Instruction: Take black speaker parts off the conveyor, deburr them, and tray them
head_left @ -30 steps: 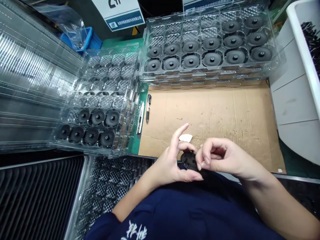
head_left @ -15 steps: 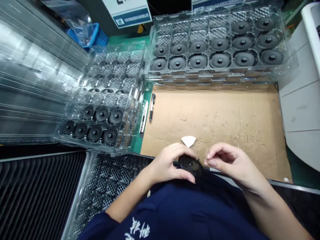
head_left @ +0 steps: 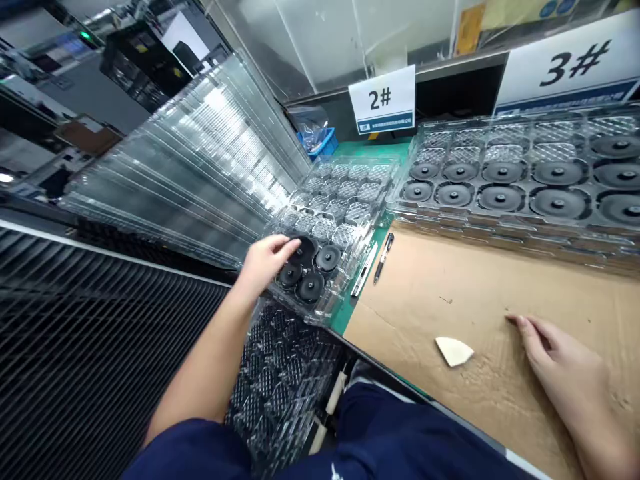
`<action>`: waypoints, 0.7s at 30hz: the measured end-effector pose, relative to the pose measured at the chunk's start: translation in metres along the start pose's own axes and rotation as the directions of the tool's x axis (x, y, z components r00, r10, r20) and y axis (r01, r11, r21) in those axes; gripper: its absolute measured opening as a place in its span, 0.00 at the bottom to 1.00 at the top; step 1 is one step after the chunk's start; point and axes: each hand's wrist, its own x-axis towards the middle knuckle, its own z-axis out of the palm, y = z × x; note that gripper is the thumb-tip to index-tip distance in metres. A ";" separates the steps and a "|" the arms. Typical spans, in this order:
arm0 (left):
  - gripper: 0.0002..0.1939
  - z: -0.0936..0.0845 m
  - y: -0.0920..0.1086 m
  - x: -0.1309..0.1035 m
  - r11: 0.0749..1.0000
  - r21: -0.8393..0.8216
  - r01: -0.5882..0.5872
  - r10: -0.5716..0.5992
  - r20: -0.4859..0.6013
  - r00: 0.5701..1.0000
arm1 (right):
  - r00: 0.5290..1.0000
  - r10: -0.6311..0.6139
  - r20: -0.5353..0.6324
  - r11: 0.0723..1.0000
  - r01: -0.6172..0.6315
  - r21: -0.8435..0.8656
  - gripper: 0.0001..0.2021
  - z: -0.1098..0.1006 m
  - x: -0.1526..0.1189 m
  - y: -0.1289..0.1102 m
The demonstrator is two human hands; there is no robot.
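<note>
My left hand (head_left: 265, 263) pinches the edge of a black round disc (head_left: 305, 251) over the left clear plastic tray (head_left: 367, 250). Beside it in that tray lie other black discs (head_left: 311, 287), each with a small raised centre. Over the cardboard sheet (head_left: 415, 280), my right hand (head_left: 560, 357) has thumb and forefinger pressed together; whatever is between them, if anything, is too small to name. To the left of this hand, a white wedge-shaped piece (head_left: 454, 351) rests on the cardboard.
A pen (head_left: 384, 259) and a utility knife (head_left: 365, 269) lie along the cardboard's left edge. Behind it stands a stack of clear trays (head_left: 480, 223) with black discs in the top one. Tall stacked clear trays (head_left: 200, 153) rise at the left, near a blue bin (head_left: 327, 143).
The view has swung left. My left hand has carried the black disc from in front of my body to the left tray. My right hand has moved away to the right, over the cardboard.
</note>
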 end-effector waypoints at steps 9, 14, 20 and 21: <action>0.16 -0.018 -0.087 0.091 0.942 0.247 0.228 -0.179 -0.206 0.962 | 0.995 -0.093 -0.048 0.993 0.088 -0.084 0.09 0.012 -0.004 0.014; 0.25 -0.008 -0.096 0.068 0.931 0.258 0.259 -0.132 -0.423 0.897 | 0.994 -0.024 -0.107 0.998 0.017 -0.066 0.17 0.021 -0.005 0.014; 0.28 -0.028 -0.100 0.010 0.979 0.201 0.046 0.076 -0.560 0.825 | 0.996 0.055 -0.066 0.997 -0.058 -0.052 0.20 0.021 -0.007 0.011; 0.22 -0.031 -0.099 0.001 0.986 0.164 -0.012 0.102 -0.554 0.826 | 0.995 0.073 -0.071 0.996 -0.077 -0.054 0.20 0.020 -0.006 0.009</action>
